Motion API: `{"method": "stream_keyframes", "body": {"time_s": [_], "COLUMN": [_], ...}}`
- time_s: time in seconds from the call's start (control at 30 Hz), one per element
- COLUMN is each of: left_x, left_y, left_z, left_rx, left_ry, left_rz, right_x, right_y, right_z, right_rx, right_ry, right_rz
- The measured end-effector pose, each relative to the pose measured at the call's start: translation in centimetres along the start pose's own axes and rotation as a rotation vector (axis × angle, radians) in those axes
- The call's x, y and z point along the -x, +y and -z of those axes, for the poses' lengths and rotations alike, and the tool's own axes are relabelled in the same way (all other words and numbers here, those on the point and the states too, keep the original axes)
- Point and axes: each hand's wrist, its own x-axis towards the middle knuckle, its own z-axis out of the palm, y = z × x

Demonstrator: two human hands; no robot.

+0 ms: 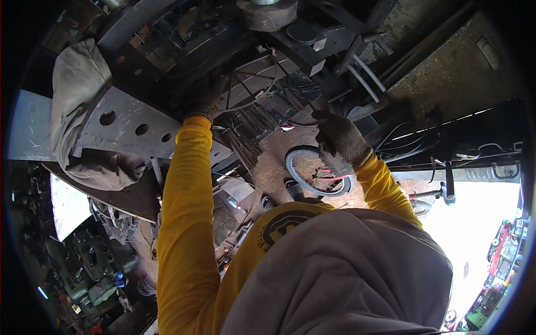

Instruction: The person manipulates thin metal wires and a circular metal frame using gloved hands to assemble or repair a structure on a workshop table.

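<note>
My left hand [202,100], in a worn work glove, reaches forward into shadow beside a dark machine frame. Its fingers are lost in the dark, so what they touch cannot be made out. Just left of that wrist runs a grey steel plate [125,124] with a row of round holes. My right hand [341,135], also gloved, is raised at centre right, its fingers partly stretched and apart, with no held thing visible. Below it in the picture is a bicycle wheel [289,170] with a grey tyre. A thin metal hoop [254,104] with bars lies between my hands.
Grey-brown cloth [78,106] drapes over the plate's left end. Several metal strips [245,134] lie beyond the wheel. A heavy round metal block [269,15] stands at the top. Cables [405,146] hang at right, near a bright opening [474,223]. Machine parts [95,257] crowd the lower left.
</note>
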Motion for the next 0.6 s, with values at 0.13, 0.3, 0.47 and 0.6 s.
{"method": "stream_keyframes", "body": {"time_s": [0.13,0.3,0.47,0.6], "left_x": [0.0,-0.7,1.2,0.1], "left_y": [-0.3,1.9,-1.5,1.2], "left_z": [-0.5,0.6,-0.8,0.3], "left_rx": [0.048,0.105,0.198,0.212], "left_ry": [-0.067,-0.337,-0.281,-0.298], "left_rz": [0.083,0.29,0.329,0.305], "right_x": [-1.2,-2.0,-6.2,-6.4], "right_y": [3.8,4.3,3.8,7.1], "right_z": [-3.4,-11.4,-22.5,-17.2], "right_rx": [-0.028,-0.896,-0.139,-0.382], "right_ry": [0.039,0.272,0.323,0.23], "right_rz": [0.419,0.012,0.247,0.025]}}
